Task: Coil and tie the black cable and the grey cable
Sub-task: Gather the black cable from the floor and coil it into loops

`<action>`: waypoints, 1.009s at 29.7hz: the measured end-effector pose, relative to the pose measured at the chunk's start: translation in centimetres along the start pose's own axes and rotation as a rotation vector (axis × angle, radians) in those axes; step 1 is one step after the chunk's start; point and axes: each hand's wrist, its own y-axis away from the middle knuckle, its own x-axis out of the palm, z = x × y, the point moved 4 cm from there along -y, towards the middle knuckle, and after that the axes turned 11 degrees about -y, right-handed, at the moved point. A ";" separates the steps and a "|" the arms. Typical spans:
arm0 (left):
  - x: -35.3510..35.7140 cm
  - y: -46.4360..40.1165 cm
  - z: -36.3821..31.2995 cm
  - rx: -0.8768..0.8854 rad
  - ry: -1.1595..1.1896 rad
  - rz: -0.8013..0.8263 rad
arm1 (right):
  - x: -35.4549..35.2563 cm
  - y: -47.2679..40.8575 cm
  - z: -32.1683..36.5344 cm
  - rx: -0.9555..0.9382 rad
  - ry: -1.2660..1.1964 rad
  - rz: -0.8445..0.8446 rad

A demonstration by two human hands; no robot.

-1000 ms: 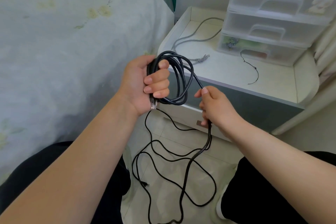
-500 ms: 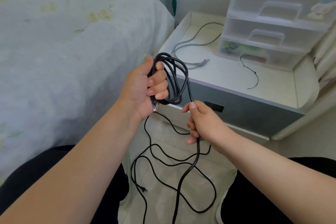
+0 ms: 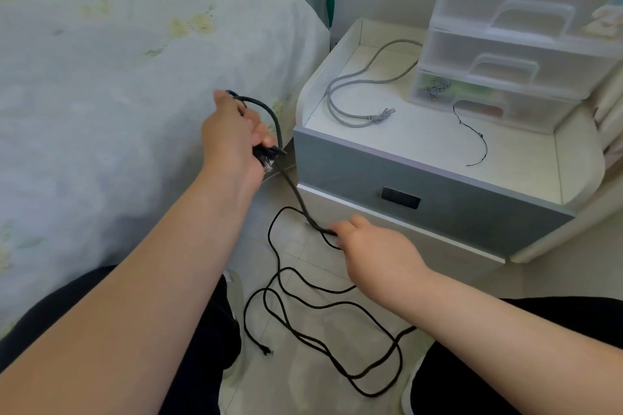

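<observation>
While your left hand [image 3: 232, 138] is seen from its back, its fingers are curled tight around the gathered loops of the black cable [image 3: 296, 192], so the grip is closed on the bundle; one loop arches out above the knuckles and a clear plug tip pokes out just below the palm. From that fist a single strand runs down and to the right, straight into your right hand [image 3: 374, 249], which sits lower and nearer your knees. Your right fingers are curled over the strand and hold it where it enters the hand, though the fingertips are hidden under the hand. Below both grips, the loose remainder of the black cable sprawls in wide loops on the tiled floor [image 3: 303, 266] between your legs, its free end lying below your left wrist. Up and to the right of your left fist, well apart from either hand, the grey cable [image 3: 350, 87] lies uncoiled on the white top of the bedside cabinet [image 3: 438, 152], its plug ends together near the front edge. A thin black string [image 3: 478, 141] lies further right on the same top, in front of the clear plastic drawers [image 3: 512, 54].
</observation>
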 end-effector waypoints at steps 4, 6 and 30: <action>1.4 0.5 0.5 0.190 -0.468 0.089 | -2.7 0.4 1.9 -0.276 0.052 -0.158; 1.8 0.6 0.9 0.229 -0.614 0.182 | -4.0 0.4 2.4 -0.367 0.020 -0.220; 3.5 4.6 5.5 -0.267 -0.729 0.932 | -10.4 -4.6 -3.1 -0.207 -0.903 -0.269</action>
